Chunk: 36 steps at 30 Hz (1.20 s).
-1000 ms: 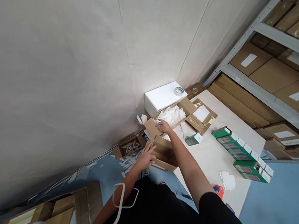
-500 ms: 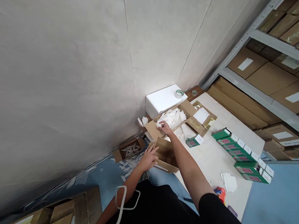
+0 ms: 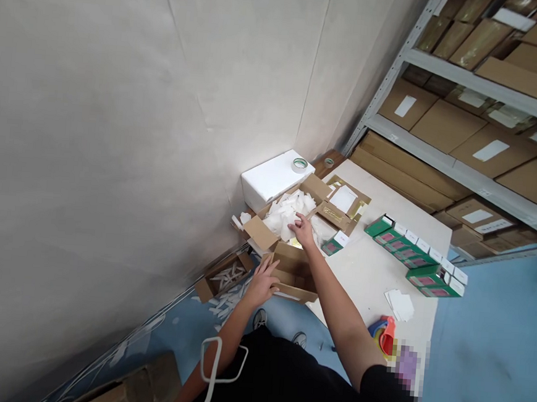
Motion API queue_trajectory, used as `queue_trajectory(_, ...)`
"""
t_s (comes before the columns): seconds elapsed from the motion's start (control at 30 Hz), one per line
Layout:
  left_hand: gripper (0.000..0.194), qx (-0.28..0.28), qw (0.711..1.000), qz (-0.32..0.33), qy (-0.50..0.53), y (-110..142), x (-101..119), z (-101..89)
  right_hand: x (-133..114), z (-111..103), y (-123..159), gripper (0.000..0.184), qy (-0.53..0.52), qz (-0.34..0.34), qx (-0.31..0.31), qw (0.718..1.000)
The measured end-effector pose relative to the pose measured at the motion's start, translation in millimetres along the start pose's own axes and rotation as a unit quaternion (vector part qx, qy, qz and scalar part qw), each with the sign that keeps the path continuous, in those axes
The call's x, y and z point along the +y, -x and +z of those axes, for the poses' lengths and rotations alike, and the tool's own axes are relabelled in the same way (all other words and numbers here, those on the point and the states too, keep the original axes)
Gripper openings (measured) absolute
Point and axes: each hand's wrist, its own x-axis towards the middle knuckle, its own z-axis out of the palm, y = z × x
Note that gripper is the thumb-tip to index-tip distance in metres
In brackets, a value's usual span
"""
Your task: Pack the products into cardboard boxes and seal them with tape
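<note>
Head view: left hand [image 3: 263,282] at left rim of open cardboard carton [image 3: 292,257], fingers spread across rim, touching; cannot tell if clamped. Open cardboard carton at near-left corner of table [image 3: 365,277], mouth up; support underneath unclear. Right hand [image 3: 302,231] over white paper pieces [image 3: 291,209], heaped in second carton [image 3: 260,232] just behind; fingers bent, thumb side toward the heap; cannot tell if pinching a piece. Second carton along table's left edge, flaps folded out. Beside it, toward table's middle, single green box [image 3: 332,244] with white end. Behind, by wall [image 3: 117,121], white box [image 3: 270,179], tape roll [image 3: 299,169] on top. Small roll [image 3: 328,163] on brown surface [image 3: 320,163] past table's far-left corner. Toward far edge, white sheet [image 3: 343,198] on taped cardboard [image 3: 335,215].

Row of green boxes [image 3: 408,249] slanting from table's middle to right edge. Overlapping white cards [image 3: 400,305] between row and near-right corner. Red-and-blue tape dispenser [image 3: 387,335] near that corner, beside pixelated purple patch [image 3: 407,363].

On blue floor [image 3: 494,342], off table's near-left corner: low carton [image 3: 204,290] with white strips [image 3: 228,275], more spilled alongside. Past far edge: metal shelving [image 3: 466,173], brown cartons [image 3: 448,125] on it.
</note>
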Motion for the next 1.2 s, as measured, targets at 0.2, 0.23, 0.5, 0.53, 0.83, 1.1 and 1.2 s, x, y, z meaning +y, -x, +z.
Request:
queue_trajectory(0.2, 0.006, 0.016, 0.999, 0.026, -0.009, -24, 41, 13.9, -21, -89, 70, 0.033, 0.033, -0.053, 0.058, 0.996)
queue_trajectory(0.23, 0.005, 0.015, 0.999, 0.034, -0.01, -30, 49, 18.4, -23, -107, 87, 0.031, 0.061, -0.065, 0.088, 0.992)
queue_trajectory(0.5, 0.008, -0.015, 0.993, 0.118, -0.016, -79, 120, 67.2, 9, -210, 219, 0.033, 0.229, -0.061, 0.14, 0.961)
queue_trajectory(0.53, 0.009, -0.016, 0.992, 0.126, -0.017, -84, 129, 73.0, 16, -219, 231, 0.039, 0.233, -0.051, 0.141, 0.961)
queue_trajectory(0.83, 0.011, -0.085, 0.98, 0.175, -0.025, -113, 186, 125.8, 35, -307, 303, 0.036, 0.135, -0.001, 0.26, 0.956)
queue_trajectory(1.1, 0.022, -0.138, 0.964, 0.222, -0.041, -180, 200, 171.2, 15, -318, 311, 0.047, 0.065, -0.017, 0.228, 0.971)
queue_trajectory(1.2, 0.043, -0.174, 0.962, 0.202, -0.062, -201, 192, 189.5, 16, -312, 296, 0.049, 0.064, -0.012, 0.226, 0.972)
